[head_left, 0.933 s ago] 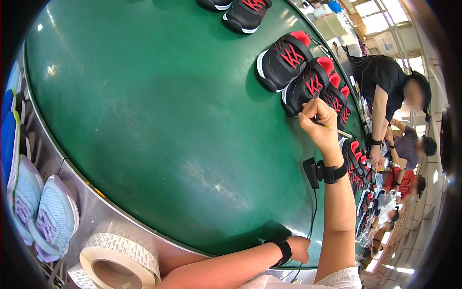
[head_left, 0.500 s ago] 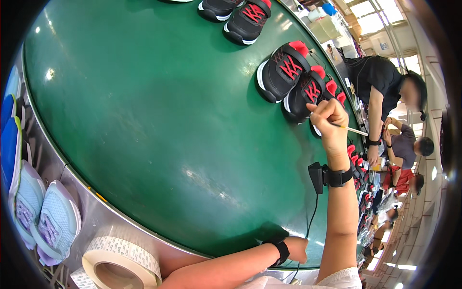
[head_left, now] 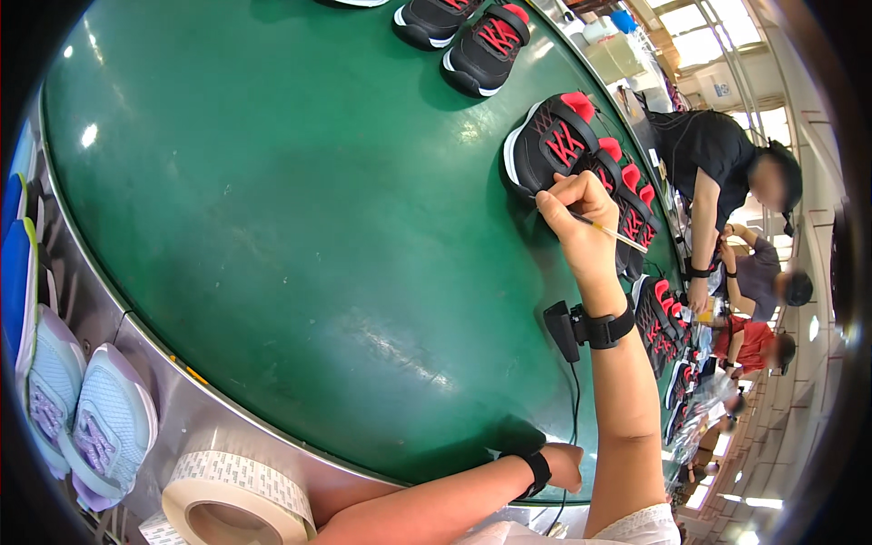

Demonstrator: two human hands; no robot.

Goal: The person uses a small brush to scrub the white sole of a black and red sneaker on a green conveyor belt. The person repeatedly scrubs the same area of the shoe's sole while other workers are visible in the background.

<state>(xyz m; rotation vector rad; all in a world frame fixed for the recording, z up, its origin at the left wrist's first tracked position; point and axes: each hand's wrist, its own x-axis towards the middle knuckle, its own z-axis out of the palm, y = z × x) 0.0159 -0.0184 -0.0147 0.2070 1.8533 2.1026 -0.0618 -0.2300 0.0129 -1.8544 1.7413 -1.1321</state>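
Note:
My right hand (head_left: 582,216) pinches a thin pen-like stick (head_left: 607,231), pale at its far end and dark near the fingers. It hovers by the toe of a black shoe (head_left: 545,150) with red laces and a white sole. I cannot tell whether the tip touches the shoe. Beyond the hand, more black-and-red shoes (head_left: 639,225) stand partly hidden in a row. My left hand (head_left: 562,467) lies curled near the table's near edge, its fingers mostly hidden. Both wrists wear black straps, the right one with a small black device (head_left: 563,331) and a cable.
The green tabletop (head_left: 272,236) curves round me with a metal rim. More black shoes (head_left: 486,50) stand at the far side. At the left are light blue shoes (head_left: 113,422) and a large tape roll (head_left: 238,500). Co-workers (head_left: 708,163) lean in along the right.
My right hand has moved left with the stick, to the nearer shoe's toe. The black shoes have shifted right and slightly nearer. My left hand is almost unmoved.

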